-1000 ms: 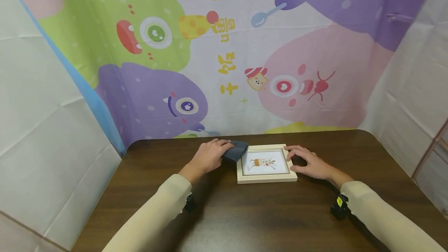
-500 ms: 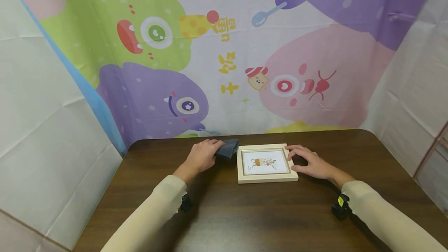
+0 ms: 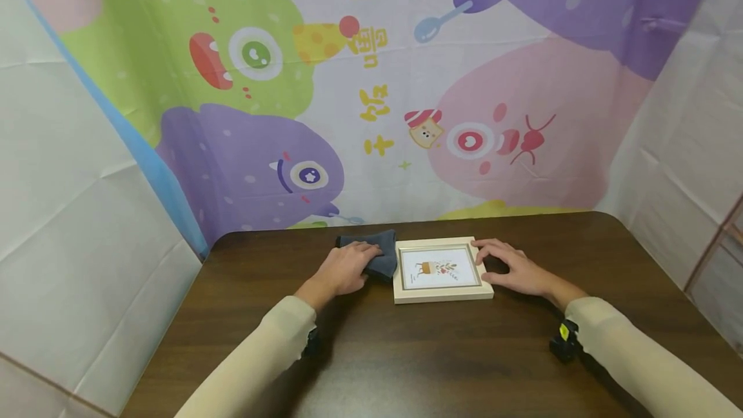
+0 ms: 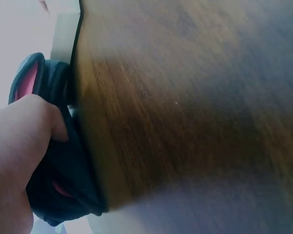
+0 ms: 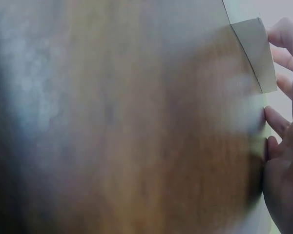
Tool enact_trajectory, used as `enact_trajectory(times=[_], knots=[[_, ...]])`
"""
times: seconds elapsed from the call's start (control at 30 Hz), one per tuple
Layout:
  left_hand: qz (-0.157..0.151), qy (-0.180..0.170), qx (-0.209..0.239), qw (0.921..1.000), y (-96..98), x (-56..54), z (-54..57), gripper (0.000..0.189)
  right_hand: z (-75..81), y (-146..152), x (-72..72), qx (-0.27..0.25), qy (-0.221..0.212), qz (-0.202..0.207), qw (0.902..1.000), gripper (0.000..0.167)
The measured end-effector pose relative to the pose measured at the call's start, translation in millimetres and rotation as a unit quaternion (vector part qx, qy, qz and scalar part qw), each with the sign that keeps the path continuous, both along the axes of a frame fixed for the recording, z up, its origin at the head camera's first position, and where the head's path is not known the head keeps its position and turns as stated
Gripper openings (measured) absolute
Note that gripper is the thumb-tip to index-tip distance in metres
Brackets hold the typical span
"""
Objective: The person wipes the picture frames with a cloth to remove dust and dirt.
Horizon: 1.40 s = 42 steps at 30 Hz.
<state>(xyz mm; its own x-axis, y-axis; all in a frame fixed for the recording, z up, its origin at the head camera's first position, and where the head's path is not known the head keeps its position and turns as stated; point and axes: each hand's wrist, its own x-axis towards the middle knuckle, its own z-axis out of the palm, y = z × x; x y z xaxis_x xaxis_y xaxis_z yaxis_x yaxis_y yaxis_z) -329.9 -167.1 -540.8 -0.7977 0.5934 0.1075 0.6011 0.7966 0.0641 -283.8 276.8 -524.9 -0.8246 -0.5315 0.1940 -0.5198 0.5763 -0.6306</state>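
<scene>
A dark blue-grey cloth (image 3: 380, 262) lies bunched on the table against the left side of a cream picture frame (image 3: 444, 297). My left hand (image 3: 341, 271) grips the cloth, with the thumb pressed into its folds in the left wrist view, where pink shows inside the dark cloth (image 4: 71, 158). The frame lies flat, its picture of a plant in an orange pot facing up. At the frame's right edge, my right hand (image 3: 516, 271) holds it between thumb and fingers. In the right wrist view the fingers (image 5: 283, 34) touch the frame's corner (image 5: 256, 53).
The brown wooden table (image 3: 418, 366) has rounded far corners. Behind it hangs a curtain (image 3: 383, 199) printed with cartoon monsters. Pale fabric walls (image 3: 87, 211) stand close on both sides.
My left hand first drew the cloth left off the frame's corner, then shifted back right, and the cloth now spreads wider beside the frame. My right hand and the frame stay in place.
</scene>
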Motion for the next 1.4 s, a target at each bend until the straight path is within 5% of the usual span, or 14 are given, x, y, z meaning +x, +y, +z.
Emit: enact_trajectory(times=[0.03,0.13,0.23,0.37,0.5,0.7,0.9,1.13,1.4], knots=[[0.001,-0.011,-0.007,0.9999,4.1,7.7,11.2,0.062,0.5,0,0.1,0.000,-0.002,0.001,1.0000,0.021],[-0.007,-0.011,-0.027,0.9996,3.9,2.3,3.2,0.063,1.9,1,0.4,-0.001,0.001,0.008,1.0000,0.021],[-0.007,-0.020,-0.044,0.9988,11.3,16.0,23.1,0.063,3.1,2,0.4,-0.004,0.003,0.018,0.9998,0.020],[-0.010,-0.017,-0.039,0.9990,14.2,25.1,31.3,0.063,4.1,4,0.1,-0.005,0.000,0.026,0.9996,0.017],[-0.018,0.010,-0.033,0.9993,5.3,9.5,2.8,0.066,4.0,4,0.1,-0.003,-0.004,0.029,0.9996,0.014],[-0.022,0.014,-0.036,0.9990,7.2,18.3,15.0,0.069,3.0,3,0.1,-0.003,-0.003,0.028,0.9996,0.014],[-0.027,0.023,-0.037,0.9987,2.1,17.0,8.2,0.071,1.6,1,1.4,-0.019,0.010,0.027,0.9994,0.019],[-0.025,-0.003,-0.049,0.9985,8.9,51.1,51.2,0.064,1.9,0,1.6,-0.011,-0.001,0.021,0.9997,0.024],[-0.027,0.010,-0.075,0.9968,10.2,69.2,56.5,0.064,4.3,1,0.7,0.000,-0.018,0.025,0.9995,0.023]])
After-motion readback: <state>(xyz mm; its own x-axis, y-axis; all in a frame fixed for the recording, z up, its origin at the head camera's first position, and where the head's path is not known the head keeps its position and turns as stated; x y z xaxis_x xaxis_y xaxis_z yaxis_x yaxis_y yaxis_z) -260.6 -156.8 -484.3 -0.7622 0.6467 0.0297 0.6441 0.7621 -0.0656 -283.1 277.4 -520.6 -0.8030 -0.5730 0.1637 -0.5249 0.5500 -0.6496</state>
